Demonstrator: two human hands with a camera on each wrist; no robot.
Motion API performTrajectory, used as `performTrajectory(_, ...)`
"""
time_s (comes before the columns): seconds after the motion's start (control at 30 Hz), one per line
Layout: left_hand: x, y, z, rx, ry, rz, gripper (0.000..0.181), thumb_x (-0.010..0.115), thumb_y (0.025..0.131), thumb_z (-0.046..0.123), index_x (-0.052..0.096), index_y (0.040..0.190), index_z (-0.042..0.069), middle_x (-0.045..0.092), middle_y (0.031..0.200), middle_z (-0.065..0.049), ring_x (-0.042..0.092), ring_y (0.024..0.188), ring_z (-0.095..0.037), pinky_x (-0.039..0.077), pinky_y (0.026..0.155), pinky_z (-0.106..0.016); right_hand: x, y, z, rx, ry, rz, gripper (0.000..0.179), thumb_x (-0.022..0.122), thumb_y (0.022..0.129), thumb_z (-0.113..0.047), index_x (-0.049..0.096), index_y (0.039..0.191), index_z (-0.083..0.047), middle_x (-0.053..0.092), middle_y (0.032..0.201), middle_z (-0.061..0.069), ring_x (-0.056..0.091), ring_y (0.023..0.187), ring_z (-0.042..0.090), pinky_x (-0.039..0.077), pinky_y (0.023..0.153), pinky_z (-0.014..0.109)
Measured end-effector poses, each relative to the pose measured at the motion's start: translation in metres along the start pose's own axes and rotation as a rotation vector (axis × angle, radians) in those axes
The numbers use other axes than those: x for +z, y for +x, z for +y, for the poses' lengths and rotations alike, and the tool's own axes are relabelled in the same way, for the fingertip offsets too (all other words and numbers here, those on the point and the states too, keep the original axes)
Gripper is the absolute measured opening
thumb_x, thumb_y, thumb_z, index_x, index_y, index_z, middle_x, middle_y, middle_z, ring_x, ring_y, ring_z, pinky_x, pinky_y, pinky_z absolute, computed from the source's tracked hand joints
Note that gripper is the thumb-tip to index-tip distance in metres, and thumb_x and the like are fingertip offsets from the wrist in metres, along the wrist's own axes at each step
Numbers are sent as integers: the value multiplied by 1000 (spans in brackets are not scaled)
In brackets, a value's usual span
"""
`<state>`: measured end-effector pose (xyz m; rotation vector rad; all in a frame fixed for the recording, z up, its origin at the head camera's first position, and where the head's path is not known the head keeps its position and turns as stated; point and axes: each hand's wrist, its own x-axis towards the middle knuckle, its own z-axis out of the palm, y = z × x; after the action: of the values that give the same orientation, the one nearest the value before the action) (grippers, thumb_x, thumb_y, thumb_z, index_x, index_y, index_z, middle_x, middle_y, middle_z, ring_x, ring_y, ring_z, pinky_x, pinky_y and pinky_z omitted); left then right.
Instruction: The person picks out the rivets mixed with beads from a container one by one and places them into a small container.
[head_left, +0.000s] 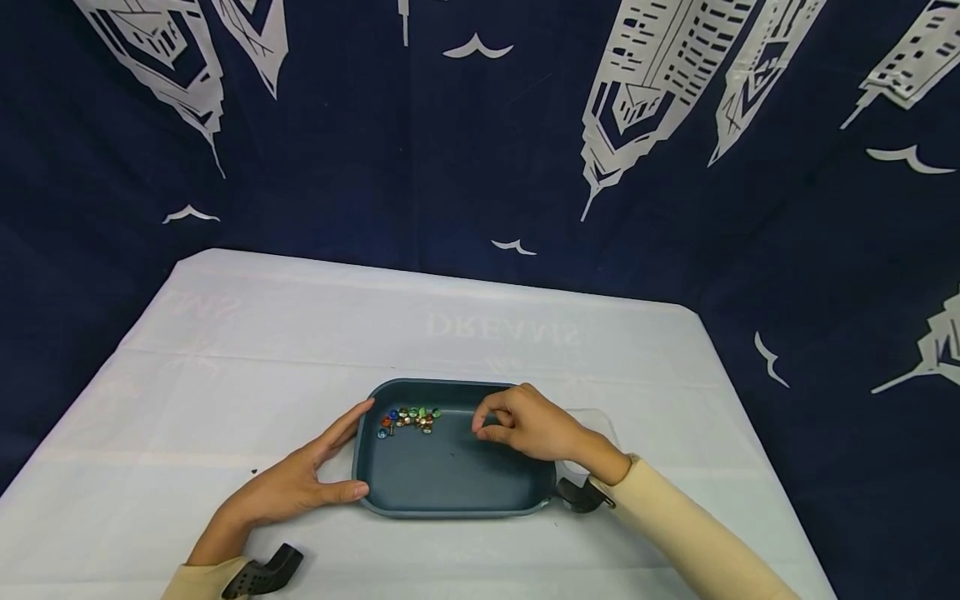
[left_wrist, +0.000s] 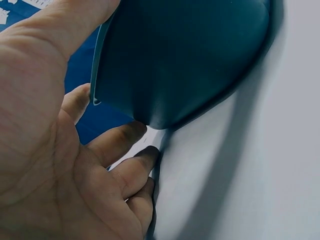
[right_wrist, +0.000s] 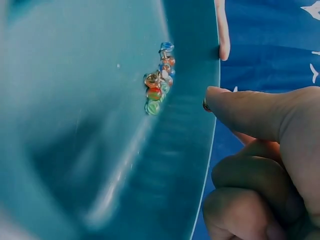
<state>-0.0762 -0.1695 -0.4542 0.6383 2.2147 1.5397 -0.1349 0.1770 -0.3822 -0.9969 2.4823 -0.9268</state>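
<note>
A shallow dark teal tray (head_left: pixel 480 492) lies on the table. Small shiny glass-like beads (head_left: pixel 408 417) in green, blue, red and gold cluster in its far left part; the right wrist view shows these beads (right_wrist: pixel 154 94) close up, touching one another. My left hand (head_left: pixel 288 483) rests against the tray's left end, thumb at the near corner and fingers stretched along the far corner. Above the tray's right half, my right hand (head_left: pixel 528 425) pinches a tiny dark, shiny bead (right_wrist: pixel 206 105), mostly hidden by the fingertips, with the other fingers curled in.
A clear plastic container (head_left: pixel 600 423) sits right of the tray, partly behind my right forearm. One small dark bit (head_left: pixel 254 471) lies on the white tablecloth (head_left: pixel 300 317) to the left. A navy curtain (head_left: pixel 360 167) with white building prints hangs behind the table.
</note>
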Motion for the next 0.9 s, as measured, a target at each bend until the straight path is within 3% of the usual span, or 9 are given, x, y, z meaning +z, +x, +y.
performTrajectory(0.3, -1, -1, -1, -4, -3, 5, 96, 75, 92, 21, 10, 161, 36, 9, 169, -12, 18, 150, -46, 17, 107, -79, -11, -19, 6, 34, 21, 24, 7, 72, 92, -10, 75, 98, -7, 30, 50, -14, 30, 46, -2, 52, 67, 22)
performTrajectory(0.57, 1, 0, -2, -11, -18, -1, 96, 75, 92, 20, 11, 162, 36, 8, 169, -11, 16, 151, -46, 15, 108, -79, -18, -41, 14, 87, 46, 38, 7, 73, 92, -8, 74, 98, -8, 26, 51, -13, 32, 46, -2, 55, 77, 23)
performTrajectory(0.9, 1, 1, -4, -12, -19, 3, 97, 76, 91, 22, 11, 161, 37, 9, 169, -9, 17, 151, -45, 15, 108, -78, -28, -65, 26, 91, 29, 111, 7, 74, 91, -10, 75, 98, -10, 23, 55, -15, 26, 47, -3, 55, 77, 24)
